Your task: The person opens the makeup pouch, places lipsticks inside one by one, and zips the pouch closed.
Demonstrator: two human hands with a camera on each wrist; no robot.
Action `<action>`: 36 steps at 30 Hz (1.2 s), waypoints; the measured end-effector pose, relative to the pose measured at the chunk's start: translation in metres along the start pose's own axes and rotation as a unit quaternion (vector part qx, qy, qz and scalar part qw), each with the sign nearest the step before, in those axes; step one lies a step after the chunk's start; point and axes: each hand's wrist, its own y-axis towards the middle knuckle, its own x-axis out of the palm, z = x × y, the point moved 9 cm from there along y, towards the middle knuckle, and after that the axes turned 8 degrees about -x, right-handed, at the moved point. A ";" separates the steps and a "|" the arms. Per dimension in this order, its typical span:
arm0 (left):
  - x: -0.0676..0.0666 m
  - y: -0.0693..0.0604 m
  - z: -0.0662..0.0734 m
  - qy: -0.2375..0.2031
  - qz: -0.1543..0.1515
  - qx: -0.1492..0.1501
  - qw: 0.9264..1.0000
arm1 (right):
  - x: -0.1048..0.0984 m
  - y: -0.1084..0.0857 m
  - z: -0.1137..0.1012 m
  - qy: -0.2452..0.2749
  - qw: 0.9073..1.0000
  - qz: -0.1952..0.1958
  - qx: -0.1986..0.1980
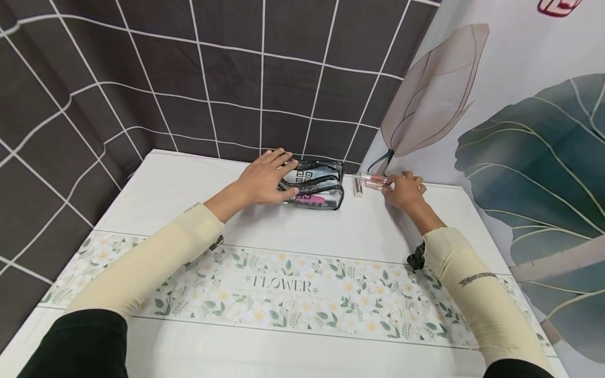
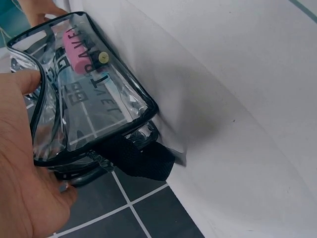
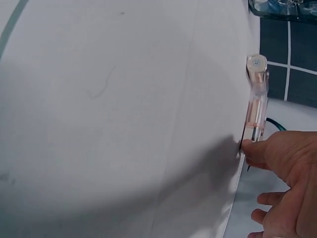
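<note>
A clear travel pouch (image 1: 315, 184) with black piping lies near the back edge of the table. My left hand (image 1: 267, 178) grips its left end, thumb on the near side and fingers over the far side. Through the plastic show a pink item (image 2: 76, 52) and a small round yellowish end. Right of the pouch, my right hand (image 1: 405, 190) pinches the end of a clear lip gloss tube (image 1: 373, 180) with pinkish contents. A second small tube (image 1: 357, 187) with a pale gold end lies between the pouch and that hand. In the right wrist view, the two tubes (image 3: 256, 109) overlap.
The white table (image 1: 227, 346) carries a floral band (image 1: 283, 299) printed with FLOWER. Behind it hangs a dark gridded cloth (image 1: 227, 79). At the right, a pale cloth with large leaves (image 1: 543, 147) meets the table edge.
</note>
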 end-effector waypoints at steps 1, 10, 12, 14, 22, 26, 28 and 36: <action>-0.001 0.000 0.000 0.000 0.000 0.000 1.000 | -0.001 0.000 0.000 -0.001 1.000 0.000 -0.002; -0.005 -0.001 0.002 -0.003 -0.001 0.003 1.000 | -0.005 -0.004 0.008 0.003 1.000 0.005 -0.007; -0.004 -0.002 0.003 0.001 -0.001 0.004 1.000 | -0.005 -0.006 0.011 0.005 1.000 0.006 -0.007; -0.004 -0.002 0.003 0.004 0.000 0.006 1.000 | -0.006 -0.009 0.013 0.006 1.000 0.006 -0.008; -0.003 -0.002 0.004 0.016 0.000 0.008 1.000 | -0.018 -0.020 0.021 0.006 1.000 0.013 -0.013; -0.003 -0.002 0.004 0.014 0.000 0.006 1.000 | -0.025 -0.022 0.020 0.002 0.999 0.032 -0.017; -0.003 -0.002 0.004 0.011 -0.001 0.005 1.000 | -0.029 -0.023 0.019 0.003 0.999 0.040 -0.020; -0.003 -0.002 0.002 0.008 0.003 0.002 1.000 | -0.045 -0.026 0.001 0.006 0.998 0.050 -0.031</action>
